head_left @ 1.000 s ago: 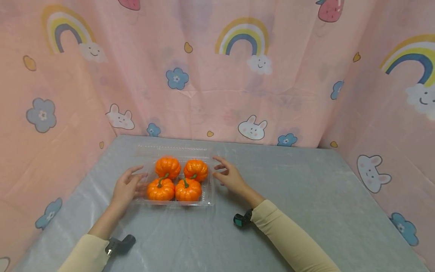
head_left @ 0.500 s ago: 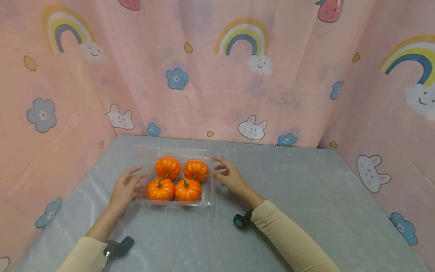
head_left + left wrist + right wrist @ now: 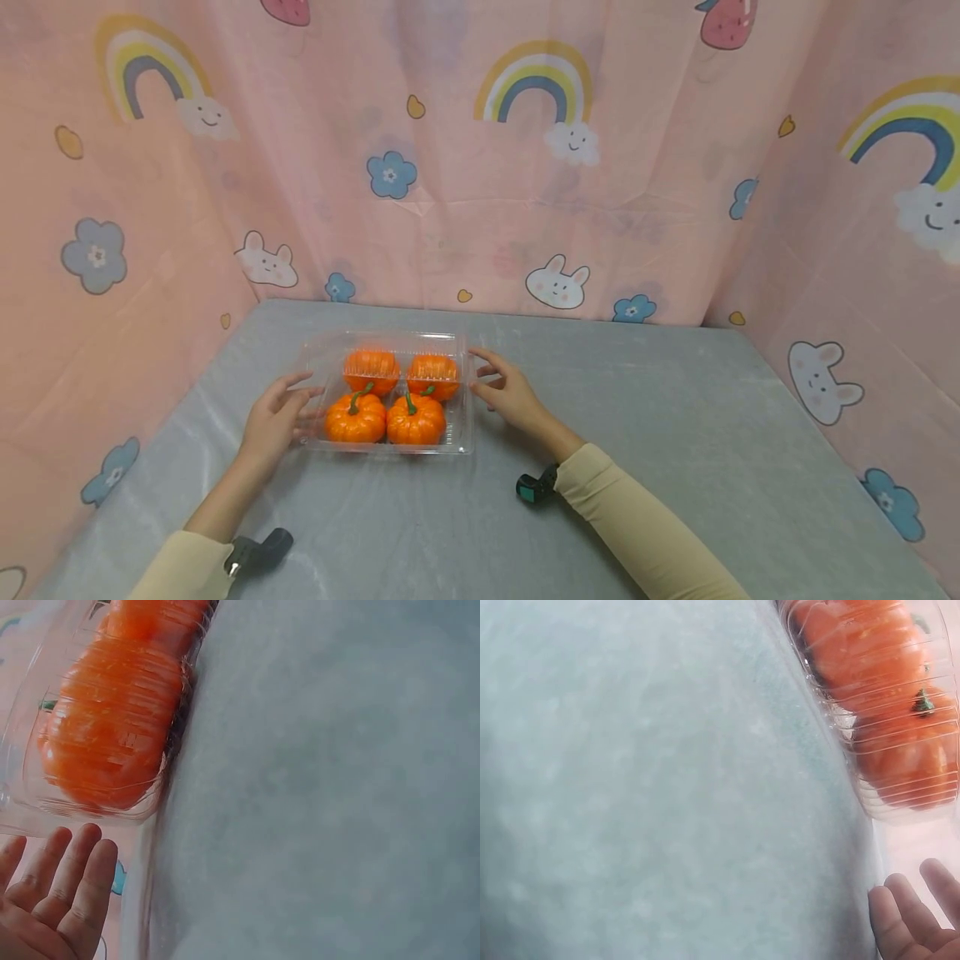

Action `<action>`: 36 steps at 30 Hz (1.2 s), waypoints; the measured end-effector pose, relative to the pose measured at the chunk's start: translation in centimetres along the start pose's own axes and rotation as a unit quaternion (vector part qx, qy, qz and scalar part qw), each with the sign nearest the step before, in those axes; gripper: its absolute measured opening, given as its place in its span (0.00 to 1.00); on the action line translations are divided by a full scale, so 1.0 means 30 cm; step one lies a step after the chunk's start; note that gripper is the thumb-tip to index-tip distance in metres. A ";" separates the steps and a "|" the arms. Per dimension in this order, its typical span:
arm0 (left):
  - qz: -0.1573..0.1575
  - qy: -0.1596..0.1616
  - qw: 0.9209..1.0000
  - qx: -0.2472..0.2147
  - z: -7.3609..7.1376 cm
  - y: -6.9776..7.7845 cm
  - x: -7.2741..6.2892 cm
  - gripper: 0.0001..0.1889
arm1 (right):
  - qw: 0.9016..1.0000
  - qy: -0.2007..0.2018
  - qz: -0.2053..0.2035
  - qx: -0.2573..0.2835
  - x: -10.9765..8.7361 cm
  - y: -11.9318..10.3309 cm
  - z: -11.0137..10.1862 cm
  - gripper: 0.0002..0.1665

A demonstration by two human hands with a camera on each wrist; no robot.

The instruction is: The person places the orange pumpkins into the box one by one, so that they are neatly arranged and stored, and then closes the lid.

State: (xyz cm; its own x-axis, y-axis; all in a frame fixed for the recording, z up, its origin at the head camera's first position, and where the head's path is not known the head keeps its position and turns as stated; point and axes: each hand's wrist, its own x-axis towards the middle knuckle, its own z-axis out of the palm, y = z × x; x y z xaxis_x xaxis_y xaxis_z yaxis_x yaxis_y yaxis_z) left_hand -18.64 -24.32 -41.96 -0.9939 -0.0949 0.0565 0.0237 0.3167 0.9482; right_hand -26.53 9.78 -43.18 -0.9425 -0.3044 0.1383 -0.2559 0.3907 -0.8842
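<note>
A clear plastic clamshell box stands on the grey table, holding several small orange pumpkins with green stems. Its hinged lid is raised at the back, and the lid's ridged band lies across my view of the rear pumpkins. My left hand is at the box's left side, fingers loosely extended. In the left wrist view, those fingers lie close to the box wall; contact cannot be told. My right hand is beside the right wall with fingers spread. The right wrist view shows a gap between its fingertips and the box.
A grey cloth covers the table, which stretches out to the right of the box. Pink curtains with rainbows, flowers and rabbits hang behind it and on both sides. A dark camera device sits on the left wrist, another on the right.
The lid has tipped forward, its ridged band moving from behind the box to in front of the rear pumpkins. My left hand has shifted slightly left; the right hand stays almost still.
</note>
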 end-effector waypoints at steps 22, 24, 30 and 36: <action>0.008 -0.009 1.000 0.013 -0.024 0.006 -0.058 0.25 | 1.000 -0.013 -0.011 -0.005 -0.032 -0.050 -0.010 0.31; 0.007 -0.010 1.000 0.011 -0.025 0.008 -0.063 0.25 | 1.000 -0.010 -0.007 -0.005 -0.017 -0.014 -0.003 0.32; -0.003 -0.008 1.000 -0.001 -0.030 0.013 -0.078 0.26 | 1.000 -0.013 -0.006 -0.005 -0.008 0.008 -0.005 0.31; -0.002 -0.007 1.000 -0.004 -0.033 0.016 -0.091 0.25 | 1.000 -0.024 -0.013 -0.008 -0.008 0.013 -0.009 0.32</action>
State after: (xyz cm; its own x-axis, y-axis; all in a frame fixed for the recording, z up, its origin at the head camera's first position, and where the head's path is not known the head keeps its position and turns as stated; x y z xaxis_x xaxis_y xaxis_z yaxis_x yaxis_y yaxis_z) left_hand -15.82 -24.84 -41.36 -0.9954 -0.0830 0.0484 0.0205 0.3091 0.9508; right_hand -26.45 10.24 -43.43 -0.9242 -0.3558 0.1386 -0.2835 0.3959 -0.8734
